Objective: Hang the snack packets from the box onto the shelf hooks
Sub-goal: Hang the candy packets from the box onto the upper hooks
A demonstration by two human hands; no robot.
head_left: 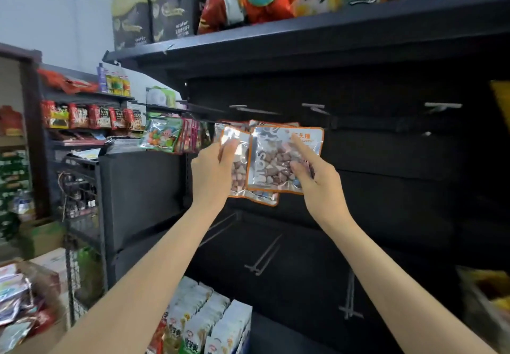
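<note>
Left hand [214, 171] and right hand [317, 177] both curl fingers around orange-edged clear packets of brown candy [276, 157], held just below grey metal hooks [248, 109] on the black shelf [386, 160].

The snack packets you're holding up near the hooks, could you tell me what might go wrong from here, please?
1. Both hands hold several overlapping snack packets at once; the left hand pinches the rear ones, so one could slip and drop.
2. The right hand covers part of the front packet, and its hang hole isn't visible, so it may miss the empty hook above.
</note>
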